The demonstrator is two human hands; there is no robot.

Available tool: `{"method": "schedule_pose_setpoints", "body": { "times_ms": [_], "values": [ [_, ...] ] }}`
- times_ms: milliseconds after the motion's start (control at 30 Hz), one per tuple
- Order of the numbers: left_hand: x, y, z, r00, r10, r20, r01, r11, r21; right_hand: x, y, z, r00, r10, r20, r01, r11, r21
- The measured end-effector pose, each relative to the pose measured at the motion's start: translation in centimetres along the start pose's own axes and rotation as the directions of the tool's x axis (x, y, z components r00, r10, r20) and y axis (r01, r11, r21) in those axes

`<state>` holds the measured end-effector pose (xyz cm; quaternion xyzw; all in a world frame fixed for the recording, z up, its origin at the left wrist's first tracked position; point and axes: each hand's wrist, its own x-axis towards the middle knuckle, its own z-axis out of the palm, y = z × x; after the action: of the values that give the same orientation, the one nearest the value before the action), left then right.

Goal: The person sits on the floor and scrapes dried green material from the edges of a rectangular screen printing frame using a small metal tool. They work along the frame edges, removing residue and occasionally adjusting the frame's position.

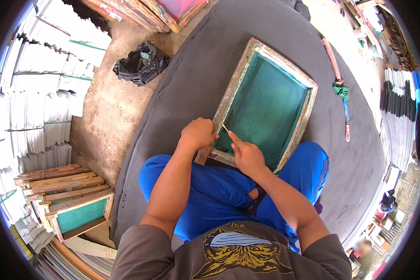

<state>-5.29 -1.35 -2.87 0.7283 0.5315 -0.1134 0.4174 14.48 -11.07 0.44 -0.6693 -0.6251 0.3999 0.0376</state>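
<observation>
- Screen frame (236, 82): long axis slanted away rightward.
- Left hand (198, 133): closed against frame's left rail.
- Right hand (248, 156): pinched thin tool (225, 126), tip inside that rail.

a paint-stained wooden frame with translucent green mesh (268, 105) lies askew on the dark grey worktop (196, 79), between its left and right edges – a thin pale tool (225, 127) slants at the frame's left inner edge.
</observation>
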Motion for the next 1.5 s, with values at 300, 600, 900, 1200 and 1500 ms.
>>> {"method": "schedule_pose_setpoints", "body": {
  "times_ms": [300,600,900,1200,1500],
  "values": [
    [0.1,-0.2,-0.4,0.999,-0.009,0.045,0.011,0.999,-0.030,0.4,2.5,0.7,1.000,-0.005,0.011,0.002,0.969,0.249],
    [0.0,-0.2,-1.6,0.988,-0.050,0.149,0.072,0.987,-0.147,1.8,4.4,1.1,0.991,-0.116,-0.061,0.131,0.840,0.526],
    [0.3,0.1,-1.9,0.981,-0.062,0.185,0.081,0.992,-0.095,1.3,3.8,-1.0,0.974,-0.184,-0.134,0.210,0.953,0.220],
    [0.2,0.0,-1.7,0.983,-0.066,0.170,0.092,0.985,-0.145,1.0,1.2,-2.6,0.997,-0.047,-0.057,0.050,0.997,0.062],
    [0.1,0.1,-1.7,0.986,-0.062,0.158,0.086,0.985,-0.151,0.8,0.7,-2.7,0.997,-0.064,-0.052,0.061,0.997,-0.055]
  ]
}}
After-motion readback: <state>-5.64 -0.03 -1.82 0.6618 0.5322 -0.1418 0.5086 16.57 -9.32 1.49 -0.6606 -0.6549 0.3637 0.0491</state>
